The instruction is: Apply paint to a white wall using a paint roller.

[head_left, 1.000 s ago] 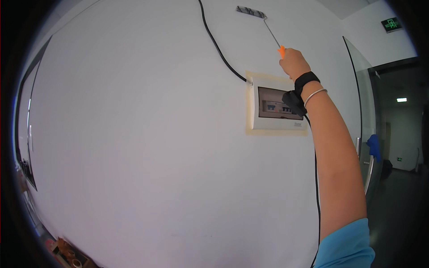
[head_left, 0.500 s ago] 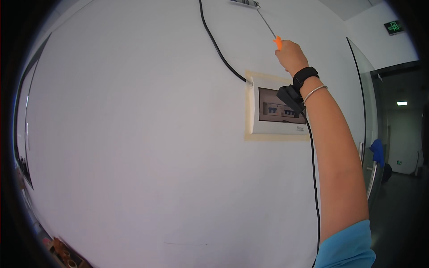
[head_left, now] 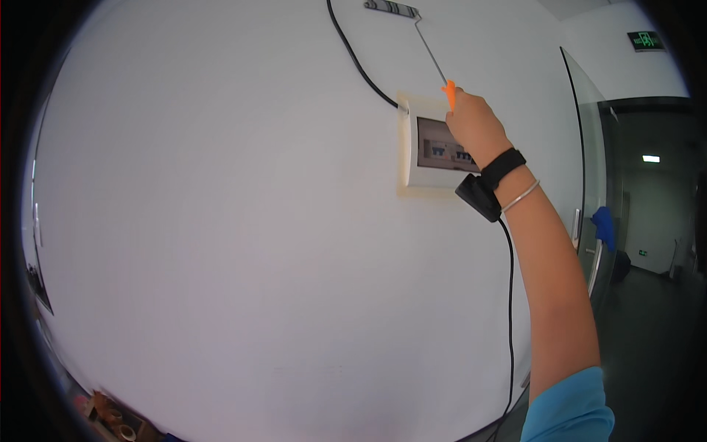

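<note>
My right hand (head_left: 475, 125) is closed around the orange handle of a paint roller (head_left: 392, 9), arm stretched up toward the wall. The roller's thin metal rod runs up and left from the handle to a grey striped sleeve near the top of the view, at the white wall (head_left: 258, 221). Behind my hand sits a white breaker box (head_left: 434, 175) with a tinted window, its right part hidden by my hand and wrist. Masking tape (head_left: 402, 147) edges the box. My left hand is out of the picture.
A thick black cable (head_left: 356, 62) runs down the wall into the box. From a black device (head_left: 479, 197) at my wrist hangs a thin cord (head_left: 511, 295). A glass door (head_left: 589, 147) and doorway stand at right; tape rolls (head_left: 127, 432) lie at lower left.
My right hand has come down with the paint roller, so the whole sleeve now shows. My hand now covers part of the breaker box window. The view has shifted slightly.
</note>
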Motion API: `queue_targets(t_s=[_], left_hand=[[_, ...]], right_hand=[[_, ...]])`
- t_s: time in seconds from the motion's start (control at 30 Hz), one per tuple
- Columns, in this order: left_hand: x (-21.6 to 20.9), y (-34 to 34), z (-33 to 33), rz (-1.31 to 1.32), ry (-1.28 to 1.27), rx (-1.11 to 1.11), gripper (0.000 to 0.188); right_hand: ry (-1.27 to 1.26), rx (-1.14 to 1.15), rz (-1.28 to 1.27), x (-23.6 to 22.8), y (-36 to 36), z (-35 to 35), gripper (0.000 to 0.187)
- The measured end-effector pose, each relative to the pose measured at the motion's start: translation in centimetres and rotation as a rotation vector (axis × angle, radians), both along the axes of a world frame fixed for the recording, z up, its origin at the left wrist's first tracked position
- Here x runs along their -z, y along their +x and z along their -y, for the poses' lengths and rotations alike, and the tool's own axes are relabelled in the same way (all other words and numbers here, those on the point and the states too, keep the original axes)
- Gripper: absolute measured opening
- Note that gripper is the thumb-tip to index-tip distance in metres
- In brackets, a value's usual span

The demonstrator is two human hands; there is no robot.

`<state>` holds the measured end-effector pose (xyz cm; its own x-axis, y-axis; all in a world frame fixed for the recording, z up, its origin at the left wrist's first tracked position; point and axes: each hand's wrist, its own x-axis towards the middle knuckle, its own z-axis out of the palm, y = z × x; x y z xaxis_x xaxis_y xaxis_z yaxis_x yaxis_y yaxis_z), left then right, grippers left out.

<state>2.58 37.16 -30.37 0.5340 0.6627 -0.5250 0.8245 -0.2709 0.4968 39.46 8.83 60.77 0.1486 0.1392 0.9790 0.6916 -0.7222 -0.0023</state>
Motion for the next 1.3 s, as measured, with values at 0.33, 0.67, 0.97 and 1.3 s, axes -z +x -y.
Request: queue_targets(t_s=[0.33,0.67,0.97,1.3], left_hand=[[10.8,-13.2,4.5,-0.206,-0.121,-0.006,0.043],[10.2,-16.1,5.9,-0.142,0.141,0.136,0.04],[-5.6,-9.9,12.3,0.014,0.021,-0.001,0.034],[-3.2,-12.3,13.2,0.284,-0.22,-0.378,0.048]], right_hand=[[-0.108,0.17,-0.22,13.0,-5.9,3.8,0.05],[-0.22,0.188,-0.258,18.0,-8.8,8.6,0.052],[-0.101,0.037,-0.116,20.5,-8.2,12.1,0.054],[0.009,-0.129,-0.202,26.7,-11.4,7.5,0.056]])
